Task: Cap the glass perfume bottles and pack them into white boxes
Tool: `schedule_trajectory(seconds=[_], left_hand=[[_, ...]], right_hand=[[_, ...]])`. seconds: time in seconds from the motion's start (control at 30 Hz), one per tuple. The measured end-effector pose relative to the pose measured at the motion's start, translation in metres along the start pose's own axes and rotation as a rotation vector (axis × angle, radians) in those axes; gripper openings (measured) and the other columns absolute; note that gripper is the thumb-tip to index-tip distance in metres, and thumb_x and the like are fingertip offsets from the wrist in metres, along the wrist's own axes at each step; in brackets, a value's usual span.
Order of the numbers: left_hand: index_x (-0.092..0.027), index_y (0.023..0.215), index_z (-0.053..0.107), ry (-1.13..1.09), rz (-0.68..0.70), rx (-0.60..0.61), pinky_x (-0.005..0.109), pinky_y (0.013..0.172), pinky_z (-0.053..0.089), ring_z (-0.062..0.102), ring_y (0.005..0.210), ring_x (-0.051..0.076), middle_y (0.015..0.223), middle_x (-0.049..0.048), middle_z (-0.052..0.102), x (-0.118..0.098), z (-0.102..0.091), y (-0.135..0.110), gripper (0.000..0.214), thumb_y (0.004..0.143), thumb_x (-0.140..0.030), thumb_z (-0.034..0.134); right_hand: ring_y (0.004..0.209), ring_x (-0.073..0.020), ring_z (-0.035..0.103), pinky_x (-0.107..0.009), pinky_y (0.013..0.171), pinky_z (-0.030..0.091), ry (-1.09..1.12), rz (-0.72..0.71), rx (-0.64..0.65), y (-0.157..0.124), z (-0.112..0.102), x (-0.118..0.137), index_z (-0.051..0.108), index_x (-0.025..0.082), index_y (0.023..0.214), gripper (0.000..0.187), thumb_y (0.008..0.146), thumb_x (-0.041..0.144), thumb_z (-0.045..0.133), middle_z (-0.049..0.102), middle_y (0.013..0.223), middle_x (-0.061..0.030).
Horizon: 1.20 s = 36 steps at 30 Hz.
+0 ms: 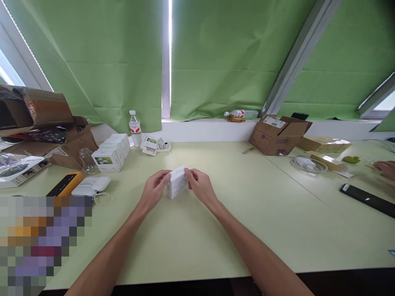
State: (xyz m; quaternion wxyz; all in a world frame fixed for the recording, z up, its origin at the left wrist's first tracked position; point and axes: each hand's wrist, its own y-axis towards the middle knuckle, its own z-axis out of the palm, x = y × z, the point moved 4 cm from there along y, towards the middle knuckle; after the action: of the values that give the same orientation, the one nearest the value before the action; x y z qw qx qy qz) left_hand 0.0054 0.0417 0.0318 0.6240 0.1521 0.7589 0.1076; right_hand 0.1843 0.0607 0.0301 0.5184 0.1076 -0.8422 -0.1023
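Both hands meet over the middle of the pale green worktop. The left hand and the right hand grasp a small white box from either side, fingers closed on its ends, its lower edge at or just above the worktop. Behind to the left stand a row of white boxes, a water bottle and an opened packet. A yellow-edged phone and white charger lie near the left forearm. At right sit a brown carton, a coiled white cable, a black bar and another person's hand. Nothing lies between the hands and the box.
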Motion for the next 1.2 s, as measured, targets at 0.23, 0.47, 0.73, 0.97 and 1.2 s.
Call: schedule_trajectory(seconds=[0.23,0.47,0.73,0.97,1.2], left_hand=[[-0.022,0.124,0.058,-0.027,-0.07,0.13,0.031,0.086,0.048,0.06,0.104,0.022,0.125,0.0073,0.062,-0.001,0.009,-0.003,0.043,0.091,-0.047,0.046],[-0.025,0.141,0.04,-0.069,-0.077,0.185,0.037,0.103,0.041,0.044,0.13,0.025,0.144,0.0075,0.046,-0.002,0.012,-0.004,0.056,0.09,-0.045,0.051],[-0.028,0.137,0.041,0.022,-0.088,0.086,0.038,0.099,0.045,0.052,0.122,0.025,0.136,0.0072,0.052,0.007,0.009,-0.003,0.06,0.084,-0.047,0.059],[-0.025,0.128,0.046,0.079,-0.027,-0.008,0.039,0.099,0.045,0.056,0.117,0.022,0.13,0.0078,0.055,0.011,0.007,0.0,0.057,0.079,-0.045,0.067],[-0.031,0.14,0.032,0.206,0.049,-0.028,0.039,0.098,0.046,0.055,0.116,0.021,0.127,0.0062,0.057,0.011,0.007,-0.001,0.08,0.073,-0.044,0.073]], right_hand=[[0.067,-0.0174,0.059,-0.029,0.063,0.047,0.113,-0.01,0.062,-0.001,0.009,-0.003,0.064,0.019,0.094,0.052,0.092,0.061,0.034,0.065,0.073,-0.0038],[0.082,-0.0177,0.063,-0.03,0.072,0.052,0.122,-0.022,0.122,-0.004,0.01,0.005,0.063,0.021,0.115,0.049,0.093,0.057,0.038,0.069,0.1,-0.0056],[0.085,-0.0189,0.063,-0.031,0.074,0.052,0.128,-0.065,0.207,-0.007,0.014,0.009,0.068,0.023,0.112,0.05,0.096,0.053,0.031,0.07,0.097,-0.0043],[0.073,-0.0155,0.061,-0.025,0.061,0.047,0.007,-0.111,0.24,-0.007,0.015,0.005,0.066,0.021,0.114,0.037,0.095,0.032,0.037,0.07,0.094,-0.004],[0.071,-0.0134,0.059,-0.021,0.062,0.043,-0.081,-0.205,0.257,-0.007,0.016,0.002,0.064,0.018,0.109,0.039,0.081,0.008,0.04,0.07,0.093,-0.004]])
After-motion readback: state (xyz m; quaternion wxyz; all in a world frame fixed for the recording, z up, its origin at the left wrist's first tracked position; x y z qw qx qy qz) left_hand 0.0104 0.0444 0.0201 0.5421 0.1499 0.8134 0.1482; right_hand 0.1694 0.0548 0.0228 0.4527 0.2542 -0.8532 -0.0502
